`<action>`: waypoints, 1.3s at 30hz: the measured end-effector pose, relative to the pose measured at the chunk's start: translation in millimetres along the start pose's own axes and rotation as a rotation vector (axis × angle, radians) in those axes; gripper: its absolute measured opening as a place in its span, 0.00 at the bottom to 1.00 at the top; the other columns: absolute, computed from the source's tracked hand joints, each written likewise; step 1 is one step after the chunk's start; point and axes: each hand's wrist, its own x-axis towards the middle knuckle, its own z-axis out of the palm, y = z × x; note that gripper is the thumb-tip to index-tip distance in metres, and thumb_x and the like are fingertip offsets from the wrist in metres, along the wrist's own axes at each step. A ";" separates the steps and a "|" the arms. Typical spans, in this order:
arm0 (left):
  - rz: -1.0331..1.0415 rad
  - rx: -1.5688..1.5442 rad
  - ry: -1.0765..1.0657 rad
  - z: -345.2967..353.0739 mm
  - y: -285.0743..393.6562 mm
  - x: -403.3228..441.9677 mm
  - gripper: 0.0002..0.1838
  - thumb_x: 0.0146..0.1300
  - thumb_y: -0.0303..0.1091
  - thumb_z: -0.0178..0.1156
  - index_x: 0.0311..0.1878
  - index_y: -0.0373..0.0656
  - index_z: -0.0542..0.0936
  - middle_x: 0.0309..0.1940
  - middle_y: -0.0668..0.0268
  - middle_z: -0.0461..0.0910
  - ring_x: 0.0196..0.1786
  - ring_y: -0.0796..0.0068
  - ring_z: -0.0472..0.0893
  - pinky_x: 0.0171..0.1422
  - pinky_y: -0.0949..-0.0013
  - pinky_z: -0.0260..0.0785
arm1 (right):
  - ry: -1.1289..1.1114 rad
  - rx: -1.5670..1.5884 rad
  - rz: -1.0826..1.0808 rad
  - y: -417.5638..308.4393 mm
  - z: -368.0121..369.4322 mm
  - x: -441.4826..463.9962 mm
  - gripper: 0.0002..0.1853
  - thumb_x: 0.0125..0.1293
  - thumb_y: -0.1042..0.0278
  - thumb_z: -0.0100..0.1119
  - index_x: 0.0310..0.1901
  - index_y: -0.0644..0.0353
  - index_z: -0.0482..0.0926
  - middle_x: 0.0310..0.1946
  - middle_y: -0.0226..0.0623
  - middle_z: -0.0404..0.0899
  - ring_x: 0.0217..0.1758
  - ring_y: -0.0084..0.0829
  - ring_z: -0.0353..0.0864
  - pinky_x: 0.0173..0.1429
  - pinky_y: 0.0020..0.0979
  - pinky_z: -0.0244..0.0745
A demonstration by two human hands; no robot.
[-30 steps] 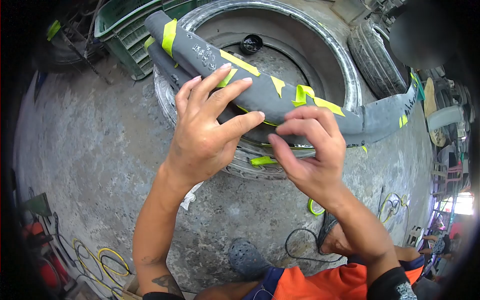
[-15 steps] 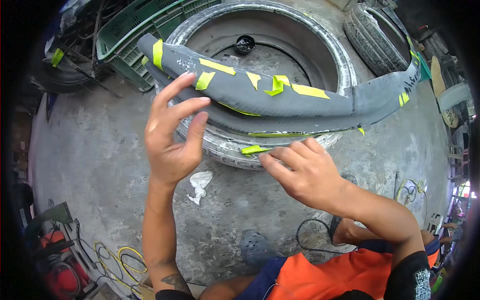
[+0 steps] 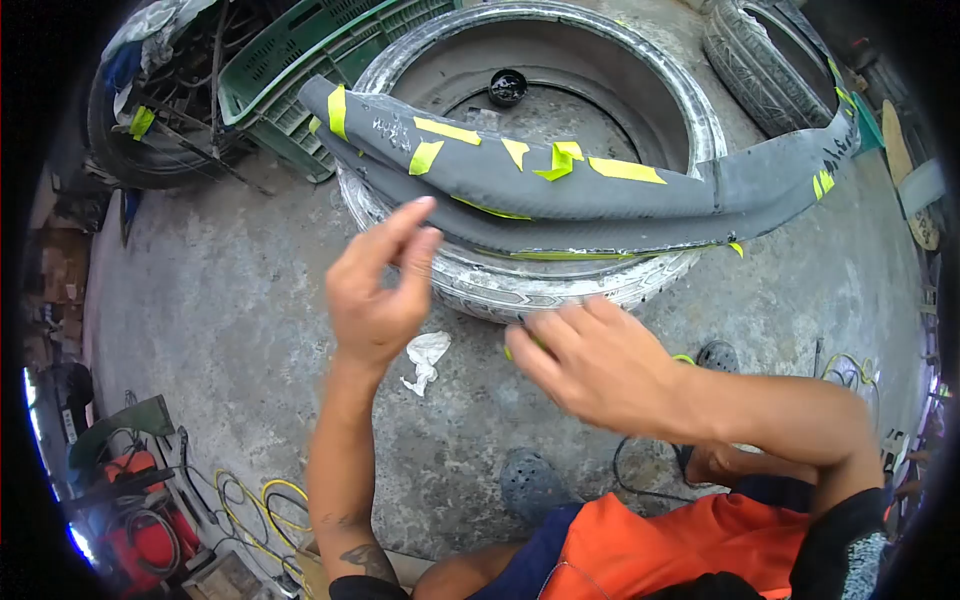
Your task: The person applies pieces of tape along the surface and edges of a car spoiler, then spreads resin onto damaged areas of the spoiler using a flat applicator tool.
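A long dark grey curved part (image 3: 560, 200) with strips of yellow-green tape (image 3: 627, 171) lies across a big tyre (image 3: 480, 290). My right hand (image 3: 600, 365) is just off the tyre's near side, its fingers closed on a piece of yellow-green tape, of which only bits show. To its left, my left hand (image 3: 385, 290) is raised near the tyre's left edge, thumb and index finger apart at the tips, with nothing seen between them. The tyre's tread no longer shows the loose tape piece.
Inside the tyre is a small black cup (image 3: 508, 88). A green crate (image 3: 290, 85) stands at the upper left, a second tyre (image 3: 765, 75) at the upper right. A white crumpled cloth (image 3: 427, 358) and a yellow hose (image 3: 275, 510) lie on the floor.
My right hand has picked the loose tape piece off the tyre's tread and drawn back towards me. My left hand has come away from the grey part, its fingers drawn closer together.
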 end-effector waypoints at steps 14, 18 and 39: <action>0.192 0.292 -0.331 30.5 78.6 -2.0 0.19 0.55 0.19 0.69 0.52 0.41 0.87 0.37 0.61 0.87 0.39 0.63 0.84 0.47 0.61 0.73 | 0.001 0.950 0.716 137.9 -29.3 -243.6 0.13 0.68 0.68 0.68 0.48 0.61 0.75 0.33 0.32 0.77 0.35 0.28 0.79 0.43 0.32 0.75; -0.078 -0.080 -0.729 79.1 141.2 -29.6 0.13 0.58 0.25 0.72 0.47 0.38 0.86 0.38 0.57 0.86 0.37 0.61 0.84 0.46 0.62 0.76 | 0.394 1.252 1.131 200.4 16.8 -325.0 0.09 0.71 0.70 0.66 0.46 0.59 0.75 0.33 0.25 0.77 0.36 0.20 0.78 0.42 0.27 0.74; -0.587 -0.145 -0.478 590.0 183.1 3.5 0.40 0.49 0.39 0.77 0.65 0.37 0.73 0.57 0.53 0.80 0.63 0.51 0.75 0.73 0.49 0.61 | 0.752 0.939 1.196 349.2 177.5 -361.3 0.14 0.71 0.69 0.65 0.55 0.58 0.75 0.27 0.31 0.78 0.29 0.21 0.75 0.35 0.28 0.72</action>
